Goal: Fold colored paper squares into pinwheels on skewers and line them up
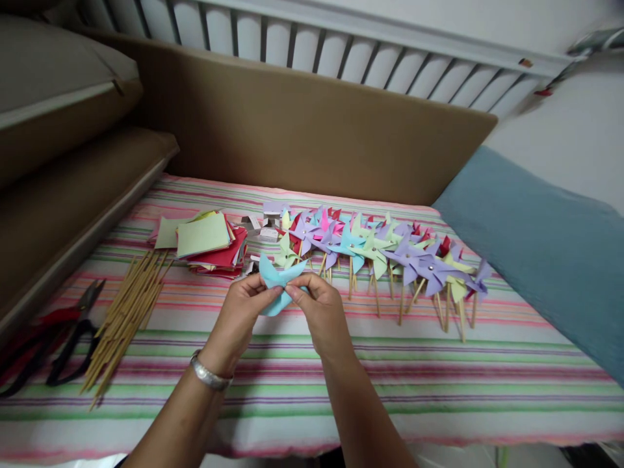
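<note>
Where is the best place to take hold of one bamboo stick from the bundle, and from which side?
Probably at the near end of a bamboo stick, coming from the front: there the tips fan apart, while the far ends lie packed near the paper stack.

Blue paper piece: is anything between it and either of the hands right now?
Nothing visible does. The left hand and right hand both pinch the blue paper piece directly, above the striped cloth. The finished pinwheels, paper stack and sticks lie apart from it.
</note>
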The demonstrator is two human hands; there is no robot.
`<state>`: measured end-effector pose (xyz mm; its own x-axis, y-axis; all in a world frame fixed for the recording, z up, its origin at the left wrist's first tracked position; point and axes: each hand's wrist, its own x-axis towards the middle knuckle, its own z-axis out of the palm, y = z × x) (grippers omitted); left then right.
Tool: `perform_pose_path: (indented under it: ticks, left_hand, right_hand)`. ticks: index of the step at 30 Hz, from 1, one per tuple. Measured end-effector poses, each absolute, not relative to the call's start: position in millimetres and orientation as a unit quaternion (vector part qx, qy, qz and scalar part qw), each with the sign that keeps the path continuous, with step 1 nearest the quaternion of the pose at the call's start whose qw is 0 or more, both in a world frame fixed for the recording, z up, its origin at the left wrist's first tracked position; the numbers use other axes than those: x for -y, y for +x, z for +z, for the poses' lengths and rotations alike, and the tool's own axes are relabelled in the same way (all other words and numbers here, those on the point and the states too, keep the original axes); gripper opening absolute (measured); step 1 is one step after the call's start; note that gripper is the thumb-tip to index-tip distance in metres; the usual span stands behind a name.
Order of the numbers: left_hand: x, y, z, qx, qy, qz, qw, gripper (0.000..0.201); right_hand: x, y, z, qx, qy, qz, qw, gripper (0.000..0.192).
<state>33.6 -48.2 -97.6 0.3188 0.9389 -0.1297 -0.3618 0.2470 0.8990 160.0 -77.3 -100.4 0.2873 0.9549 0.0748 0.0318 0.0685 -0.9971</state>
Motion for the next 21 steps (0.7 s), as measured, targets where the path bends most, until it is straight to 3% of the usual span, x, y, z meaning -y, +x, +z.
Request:
perform_pose_path:
  ticks: [21]
  left_hand:
    - [47.7,33.2,-102.7,-0.346,0.366,0.478,0.72,0.021]
  right_hand:
    - [78.8,158.3,-102.6,0.42,-0.569,0.4,0.583,0.012]
